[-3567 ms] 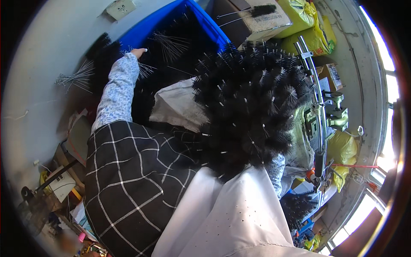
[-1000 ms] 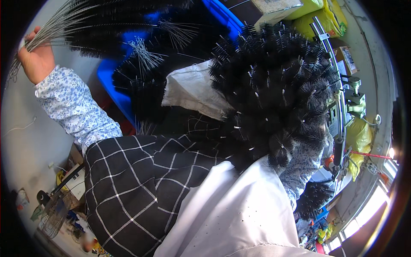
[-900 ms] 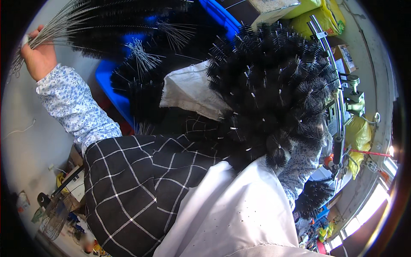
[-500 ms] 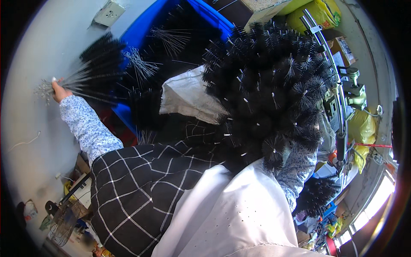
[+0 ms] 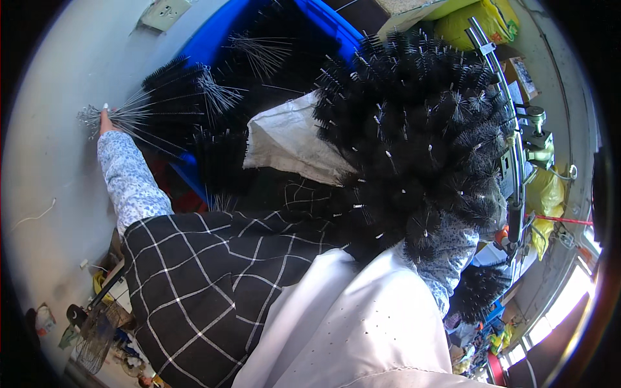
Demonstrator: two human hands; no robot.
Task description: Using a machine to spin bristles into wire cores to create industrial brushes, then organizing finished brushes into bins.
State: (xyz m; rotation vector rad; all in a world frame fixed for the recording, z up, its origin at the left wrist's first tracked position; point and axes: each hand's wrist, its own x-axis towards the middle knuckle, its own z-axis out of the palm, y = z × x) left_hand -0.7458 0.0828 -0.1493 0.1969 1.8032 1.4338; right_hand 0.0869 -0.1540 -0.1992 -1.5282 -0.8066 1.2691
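Observation:
My left hand (image 5: 105, 122), stretched out at the far left, is closed around the wire handles of a bundle of wire brushes (image 5: 136, 111). Their looped ends stick out past the hand toward the wall, and their black bristles point right over a blue bin (image 5: 337, 27). More black brushes with bare wire handles (image 5: 221, 90) lie in the bin. A big cluster of black bristle brushes (image 5: 401, 155), pale tips facing up, rests against my right arm. My right sleeve (image 5: 449, 252) runs beneath that cluster, which hides my right hand.
A whitish woven sack (image 5: 291, 142) lies between bin and cluster. Metal rails with a clamp (image 5: 535, 132) stand right of the cluster. Another black brush bunch (image 5: 480, 294) sits lower right. The wall (image 5: 65, 168) with a socket (image 5: 163, 14) borders the left. Yellow bags (image 5: 475, 26) are behind.
My left hand has moved right and slightly up with its brushes, bringing their bristles further over the bin. The large cluster has shifted slightly right in view.

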